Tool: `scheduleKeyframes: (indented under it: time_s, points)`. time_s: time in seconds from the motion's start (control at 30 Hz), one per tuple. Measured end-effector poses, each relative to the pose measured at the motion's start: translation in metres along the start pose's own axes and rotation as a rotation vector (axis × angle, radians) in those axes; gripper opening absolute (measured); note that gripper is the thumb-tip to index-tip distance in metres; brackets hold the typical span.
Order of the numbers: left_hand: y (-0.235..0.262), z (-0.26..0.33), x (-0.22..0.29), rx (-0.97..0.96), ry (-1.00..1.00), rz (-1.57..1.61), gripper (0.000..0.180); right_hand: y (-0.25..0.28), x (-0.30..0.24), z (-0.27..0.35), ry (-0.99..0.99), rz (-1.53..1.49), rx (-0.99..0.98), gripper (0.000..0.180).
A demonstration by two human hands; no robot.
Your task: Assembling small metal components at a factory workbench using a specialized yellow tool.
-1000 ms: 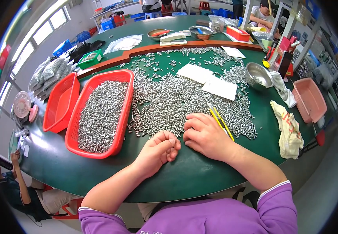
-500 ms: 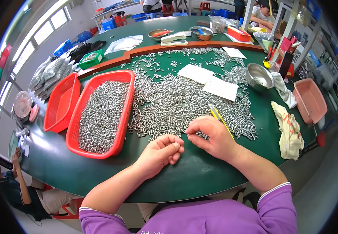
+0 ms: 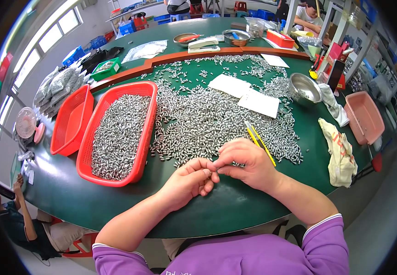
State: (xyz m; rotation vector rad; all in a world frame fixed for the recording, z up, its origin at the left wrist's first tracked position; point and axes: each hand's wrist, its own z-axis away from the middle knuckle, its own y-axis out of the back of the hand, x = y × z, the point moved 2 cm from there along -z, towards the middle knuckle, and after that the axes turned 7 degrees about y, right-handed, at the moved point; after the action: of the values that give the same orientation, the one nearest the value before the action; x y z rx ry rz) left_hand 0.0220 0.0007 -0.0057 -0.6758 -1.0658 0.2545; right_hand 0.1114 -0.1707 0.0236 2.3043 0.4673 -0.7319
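Note:
A broad heap of small silvery metal pieces [image 3: 198, 121], pointed at the ends, covers the middle of the green table [image 3: 171, 220]. At its near edge my left hand [image 3: 193, 179] is closed, thumb against curled fingers. My right hand [image 3: 249, 161] pinches thumb to forefinger, and its fingertips meet those of my left. Whatever lies between the fingertips is too small to make out. A yellow cutter knife [image 3: 261, 144] lies on the pieces just beyond my right hand. To the left stands a red plastic basket [image 3: 82, 167] full of the same pieces.
A second red basket [image 3: 60, 145] stands farther left. White papers [image 3: 259, 103] lie on the heap, with a metal bowl [image 3: 305, 88] right of them. A cream cloth [image 3: 338, 158] and a pink basket [image 3: 366, 118] are at the right. A wooden strip [image 3: 180, 57] borders the heap's far side.
My right hand has moved slightly left and down, so its fingertips now meet my left hand's. Both hands were a little apart before.

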Motion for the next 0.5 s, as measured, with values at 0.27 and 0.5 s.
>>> scheduleKeyframes:
  time_s: [0.27, 0.5]
  points:
    - [-0.0021, 0.0020, -0.0004, 0.069, 0.035, -0.127, 0.013, -0.0016, 0.0017, 0.0011, 0.015, 0.070, -0.057, 0.018]
    - [0.0004, 0.0005, -0.0006, 0.038, 0.001, -0.042, 0.011, -0.0023, 0.0019, 0.0009, 0.077, 0.137, 0.013, 0.019]
